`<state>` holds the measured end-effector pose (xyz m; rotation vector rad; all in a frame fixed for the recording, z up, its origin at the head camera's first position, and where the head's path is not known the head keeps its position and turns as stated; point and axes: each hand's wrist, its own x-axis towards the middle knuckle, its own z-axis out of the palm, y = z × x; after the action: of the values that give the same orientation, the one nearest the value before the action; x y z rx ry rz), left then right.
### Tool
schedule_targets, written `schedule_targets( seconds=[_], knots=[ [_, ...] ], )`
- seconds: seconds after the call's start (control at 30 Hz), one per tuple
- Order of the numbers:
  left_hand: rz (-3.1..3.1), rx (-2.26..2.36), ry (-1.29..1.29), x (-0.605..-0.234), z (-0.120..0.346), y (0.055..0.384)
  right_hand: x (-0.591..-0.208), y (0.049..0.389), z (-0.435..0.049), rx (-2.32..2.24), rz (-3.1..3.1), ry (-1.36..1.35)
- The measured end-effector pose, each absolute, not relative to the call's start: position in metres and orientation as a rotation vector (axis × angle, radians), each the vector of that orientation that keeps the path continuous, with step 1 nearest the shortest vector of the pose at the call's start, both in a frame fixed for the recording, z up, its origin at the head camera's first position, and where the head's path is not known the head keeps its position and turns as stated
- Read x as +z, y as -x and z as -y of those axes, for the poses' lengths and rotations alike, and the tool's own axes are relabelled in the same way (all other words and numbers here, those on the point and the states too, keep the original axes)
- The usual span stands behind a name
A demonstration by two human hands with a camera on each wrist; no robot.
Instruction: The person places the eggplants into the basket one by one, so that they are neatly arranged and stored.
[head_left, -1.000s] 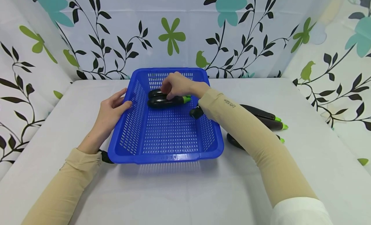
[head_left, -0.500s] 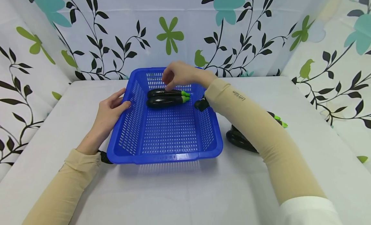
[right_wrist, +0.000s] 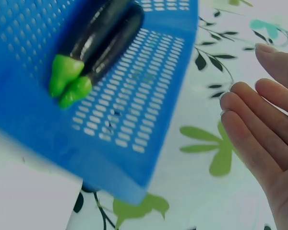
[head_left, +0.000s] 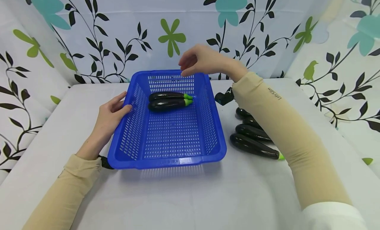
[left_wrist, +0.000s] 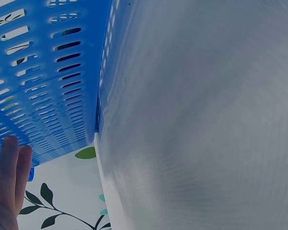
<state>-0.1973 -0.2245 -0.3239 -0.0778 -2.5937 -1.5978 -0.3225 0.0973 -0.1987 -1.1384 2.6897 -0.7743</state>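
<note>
A blue perforated plastic basket (head_left: 173, 137) stands on the table, with two dark eggplants (head_left: 167, 104) lying side by side near its back wall, green stems to the right. My left hand (head_left: 108, 119) holds the basket's left rim, thumb over the edge; its straight fingers (left_wrist: 7, 172) lie along the outer wall in the left wrist view. Above the basket's back right rim, my right hand (head_left: 205, 60) hovers with relaxed fingers and nothing in them. Several more eggplants (head_left: 253, 146) lie right of the basket, partly hidden by the right forearm.
White cloth covers the table (head_left: 184, 200). A patterned curtain (head_left: 142, 12) with leaves and flowers hangs behind and along both sides. A small black wrist camera (head_left: 224, 97) hangs beneath the right wrist, close to the basket's right rim.
My right hand has let go of the back eggplant inside the basket, then risen up and to the right over the rim. The left hand keeps its place on the basket.
</note>
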Motion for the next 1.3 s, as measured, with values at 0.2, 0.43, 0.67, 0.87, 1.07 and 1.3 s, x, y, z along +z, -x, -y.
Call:
schedule_targets(
  seconds=[0.2,0.43,0.67,0.87,1.07,1.3],
  knots=[
    [2.597,-1.590,0.077,-0.324,0.226,0.197,-0.193,0.318,-0.124,-0.785,-2.770,1.073],
    [2.604,-1.579,0.080,-0.324,0.226,0.195,-0.197,0.316,-0.152,-0.817,-2.805,0.997],
    [2.602,-1.579,0.092,-0.325,0.226,0.197,-0.205,0.311,-0.184,-0.786,-2.836,0.921],
    [2.609,-1.553,0.096,-0.325,0.225,0.197,-0.217,0.307,-0.211,-0.759,-2.846,0.848],
    [2.608,-1.552,0.095,-0.325,0.224,0.196,-0.232,0.304,-0.232,-0.764,-2.846,0.850],
    [2.592,-1.577,0.095,-0.325,0.224,0.197,-0.244,0.297,-0.252,-0.789,-2.808,0.798]
  ],
)
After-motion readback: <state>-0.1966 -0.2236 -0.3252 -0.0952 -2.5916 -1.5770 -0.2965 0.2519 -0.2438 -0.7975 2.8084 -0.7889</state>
